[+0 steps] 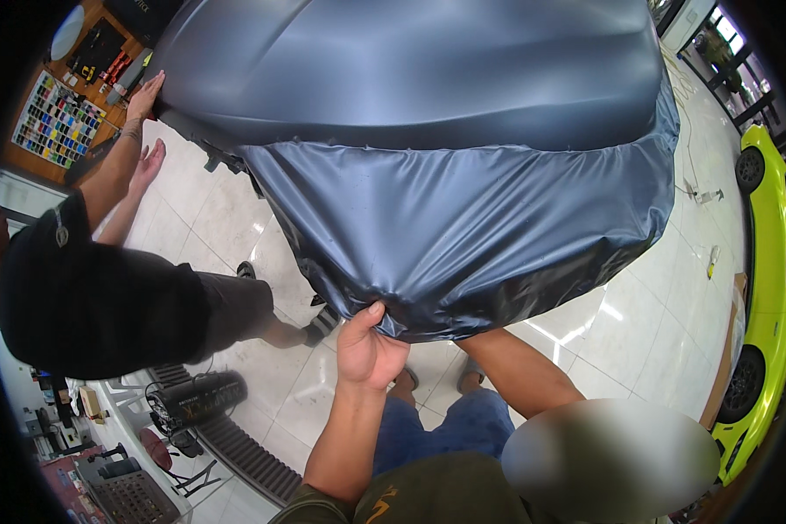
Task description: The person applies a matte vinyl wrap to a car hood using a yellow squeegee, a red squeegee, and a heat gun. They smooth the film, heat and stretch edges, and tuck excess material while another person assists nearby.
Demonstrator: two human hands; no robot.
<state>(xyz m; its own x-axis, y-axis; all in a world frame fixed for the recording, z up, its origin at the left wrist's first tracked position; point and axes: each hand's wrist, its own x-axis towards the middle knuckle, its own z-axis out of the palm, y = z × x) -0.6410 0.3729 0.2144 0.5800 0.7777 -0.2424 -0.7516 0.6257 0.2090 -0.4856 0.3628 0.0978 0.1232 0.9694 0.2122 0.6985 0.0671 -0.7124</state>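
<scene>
A satin grey-blue car panel (410, 70) fills the top, with a loose, wrinkled sheet of matching film (463, 210) hanging over its near part. My left hand (367, 349) is closed on the film's lower edge, thumb on top and fingers hidden behind it. My right forearm (524, 375) reaches up under the same edge to the right of my left hand; that hand is hidden by the film.
A co-worker in black (105, 306) stands left, one hand on the panel's edge. Behind are a board of colour swatches (57, 118) and, lower left, a cluttered table (113, 384) and black cylinder (192, 402). A lime-green car (764, 271) stands right on the tiled floor (637, 323).
</scene>
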